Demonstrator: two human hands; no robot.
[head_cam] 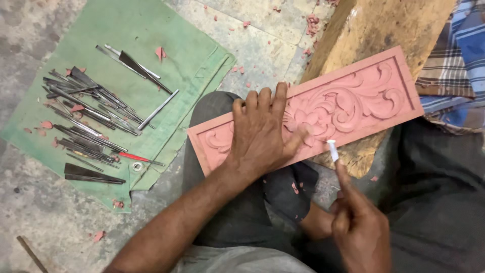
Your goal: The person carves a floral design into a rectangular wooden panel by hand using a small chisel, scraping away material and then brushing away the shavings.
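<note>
Rough grey concrete floor (30, 30) fills the head view, scattered with pinkish chips. On our left a green cloth (151, 30) lies spread on it, holding a heap of thin metal carving tools (86, 121); they overlap so closely that we cannot tell them apart one by one (one has a red handle).

Across our lap rests a long pink carved panel (353, 101), tilted, its far end lying on a rough wooden block (389, 25) whose top is cut off by the frame. Scrolling leaves and a flower are cut into its face.

Our left hand (260, 134) lies flat on the panel, fingers spread and pressing down, gripping nothing; it hides the carving beneath the palm.

Our right hand (361, 227) hovers just off the panel's near edge, fingers closed around a small white stick (333, 150), likely chalk, with only its tip showing.

Checked cloth (454, 60) shows at the right edge, partly cropped.
</note>
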